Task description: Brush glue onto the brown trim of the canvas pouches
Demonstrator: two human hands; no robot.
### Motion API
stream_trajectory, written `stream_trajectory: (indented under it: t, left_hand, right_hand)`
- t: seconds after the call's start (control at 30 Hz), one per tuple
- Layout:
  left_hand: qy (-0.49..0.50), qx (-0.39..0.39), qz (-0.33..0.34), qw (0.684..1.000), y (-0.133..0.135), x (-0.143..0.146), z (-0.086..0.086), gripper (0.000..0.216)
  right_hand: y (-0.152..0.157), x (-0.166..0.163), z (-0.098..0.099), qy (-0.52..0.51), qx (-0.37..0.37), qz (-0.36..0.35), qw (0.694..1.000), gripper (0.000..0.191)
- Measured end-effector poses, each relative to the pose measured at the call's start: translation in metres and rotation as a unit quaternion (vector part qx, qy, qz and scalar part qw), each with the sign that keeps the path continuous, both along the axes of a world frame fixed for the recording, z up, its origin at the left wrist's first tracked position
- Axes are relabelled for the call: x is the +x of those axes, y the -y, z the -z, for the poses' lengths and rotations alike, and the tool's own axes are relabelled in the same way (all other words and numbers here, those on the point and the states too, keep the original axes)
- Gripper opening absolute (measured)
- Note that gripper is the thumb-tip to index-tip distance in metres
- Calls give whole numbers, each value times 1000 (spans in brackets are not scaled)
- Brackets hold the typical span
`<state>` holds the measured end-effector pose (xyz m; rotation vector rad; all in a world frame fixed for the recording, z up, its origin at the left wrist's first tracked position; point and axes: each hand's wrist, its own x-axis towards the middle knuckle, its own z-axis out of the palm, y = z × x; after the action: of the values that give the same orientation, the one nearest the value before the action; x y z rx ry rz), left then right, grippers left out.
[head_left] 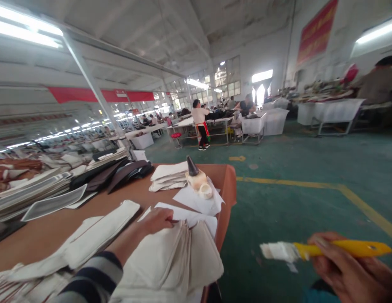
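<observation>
My right hand (347, 265) grips a paintbrush (341, 248) by its yellow handle, out beyond the table edge and over the floor. The bristles point left and look coated in white. My left hand (159, 219) is closed at the upper edge of a cream fabric piece (161, 252), in a fanned stack on the table; its fingertips are partly hidden. Just past that hand lies white paper (189, 216). Farther back, a glue-smeared container with a dark cone-shaped nozzle (192, 166) and a round pale opening (206, 191) rests on another white sheet (191, 200).
Brown sheeting (120, 200) covers the table. More cream pieces (97, 235) lie at left, with stacked dark pieces (120, 172) behind. Green floor (278, 210) with yellow lines runs along the right. A person (200, 122) stands near tables and white bins (274, 121) in the distance.
</observation>
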<state>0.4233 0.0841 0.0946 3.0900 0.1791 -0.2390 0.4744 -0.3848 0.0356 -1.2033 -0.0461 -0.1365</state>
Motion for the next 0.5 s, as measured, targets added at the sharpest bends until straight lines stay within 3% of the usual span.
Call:
stream_trajectory:
  t: [0.13,0.23,0.37,0.5]
  left_hand:
    - [7,-51,70,996,36,-23,-38,16]
    - [26,-88,105,990,77,-42,-53,17]
    - [76,-177,116,974,129,-63,-51,18]
    - [68,-283,114,950,158,-74,-41,17]
  right_hand:
    - [-12,-4,-21,2,73,-50,996,38]
    - [-27,-14,-44,49,102,-95,989,34]
    - [-39,-26,-57,122,110,-155,974,28]
    - [-51,-33,-56,209,34,-189,959,26]
